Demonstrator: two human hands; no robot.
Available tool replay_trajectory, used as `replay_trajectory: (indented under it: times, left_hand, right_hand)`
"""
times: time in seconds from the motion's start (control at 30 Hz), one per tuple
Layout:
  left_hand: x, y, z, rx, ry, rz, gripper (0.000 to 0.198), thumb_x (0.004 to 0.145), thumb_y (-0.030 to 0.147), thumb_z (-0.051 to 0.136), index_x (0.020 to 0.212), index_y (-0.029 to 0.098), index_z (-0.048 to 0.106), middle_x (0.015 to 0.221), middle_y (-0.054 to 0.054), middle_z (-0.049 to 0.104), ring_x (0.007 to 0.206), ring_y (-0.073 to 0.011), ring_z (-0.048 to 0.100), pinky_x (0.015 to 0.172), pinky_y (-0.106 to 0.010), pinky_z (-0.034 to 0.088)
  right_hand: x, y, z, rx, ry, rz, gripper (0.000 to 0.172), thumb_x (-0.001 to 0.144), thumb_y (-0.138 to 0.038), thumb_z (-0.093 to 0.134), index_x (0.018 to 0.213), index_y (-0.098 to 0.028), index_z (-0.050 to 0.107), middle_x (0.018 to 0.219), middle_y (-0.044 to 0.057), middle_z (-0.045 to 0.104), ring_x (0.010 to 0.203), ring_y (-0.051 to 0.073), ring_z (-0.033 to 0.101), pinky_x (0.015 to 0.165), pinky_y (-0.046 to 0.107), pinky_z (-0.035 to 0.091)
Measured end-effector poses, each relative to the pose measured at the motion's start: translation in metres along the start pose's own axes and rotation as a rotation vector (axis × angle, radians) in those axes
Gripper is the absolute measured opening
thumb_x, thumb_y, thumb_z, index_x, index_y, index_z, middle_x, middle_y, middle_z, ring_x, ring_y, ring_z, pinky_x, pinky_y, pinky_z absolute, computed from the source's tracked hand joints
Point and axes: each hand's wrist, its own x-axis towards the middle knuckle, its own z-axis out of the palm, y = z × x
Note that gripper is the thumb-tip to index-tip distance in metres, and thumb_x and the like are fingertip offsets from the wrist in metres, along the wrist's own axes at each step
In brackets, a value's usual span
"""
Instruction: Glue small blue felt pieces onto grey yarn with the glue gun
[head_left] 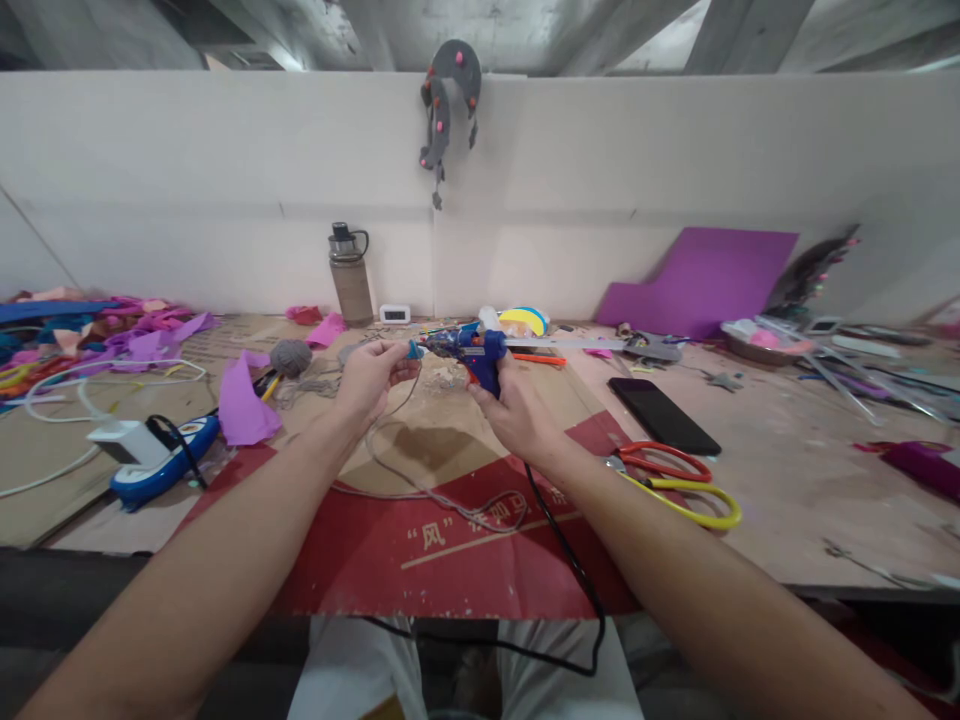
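My right hand [517, 410] grips the handle of a blue glue gun [474, 352], held above the cardboard with its nozzle pointing left. The gun's black cord [577, 580] trails down past my right wrist and off the table edge. My left hand [371, 375] is closed in a pinch just at the gun's tip, holding a small blue piece together with a grey cord [420, 485] that hangs down and loops over the red-printed cardboard [450, 550].
Scissors with red and yellow handles [675, 480] and a black phone [664, 415] lie to the right. A ball of grey yarn [291, 356], purple felt [244, 400], a power strip [161, 455], a bottle [350, 272] and coloured scraps [90, 330] sit left. A purple sheet [697, 280] leans on the wall.
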Motion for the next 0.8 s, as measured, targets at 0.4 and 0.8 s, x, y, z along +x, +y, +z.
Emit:
replay_trajectory:
  times: [0.4, 0.8]
  left_hand:
    - [0.0003, 0.0006, 0.0009, -0.01, 0.013, 0.013, 0.013, 0.068, 0.02, 0.07, 0.068, 0.014, 0.059, 0.058, -0.001, 0.062, 0.053, -0.0101, 0.06, 0.059, -0.023, 0.05]
    - [-0.0006, -0.002, 0.0001, 0.04, -0.034, -0.001, 0.016, 0.066, 0.025, 0.073, 0.069, 0.014, 0.062, 0.064, -0.003, 0.065, 0.054, -0.0095, 0.059, 0.059, -0.023, 0.05]
  right_hand:
    - [-0.0002, -0.0007, -0.0001, 0.0, -0.017, 0.016, 0.049, 0.087, -0.024, 0.049, 0.135, -0.019, 0.043, 0.119, 0.014, 0.06, 0.108, 0.027, 0.055, 0.101, 0.049, 0.041]
    - [0.0004, -0.0025, -0.0019, 0.03, 0.007, 0.051, 0.048, 0.085, -0.024, 0.05, 0.132, -0.02, 0.044, 0.117, 0.013, 0.06, 0.107, 0.028, 0.056, 0.099, 0.049, 0.042]
